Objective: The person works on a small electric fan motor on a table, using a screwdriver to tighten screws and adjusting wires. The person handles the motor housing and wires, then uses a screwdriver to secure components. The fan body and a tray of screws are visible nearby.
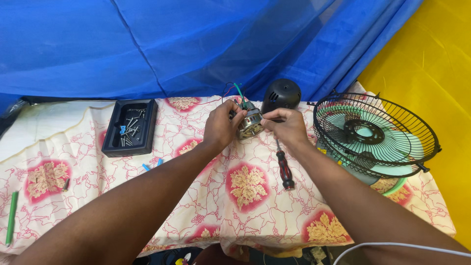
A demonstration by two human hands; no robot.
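Both hands grip a small fan motor [250,123].
Left hand [220,128] and right hand [286,125] clasp its rigid metal body; probably dense, with fragile wires [234,91].

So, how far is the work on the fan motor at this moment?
Done: the wire grille and pale green blades lie apart on the right, the black cover stands behind, and loose screws fill the black tray. In hand: the left hand and right hand grip the bare motor above the cloth. The red-handled screwdriver lies unused, and nothing is put back together yet.
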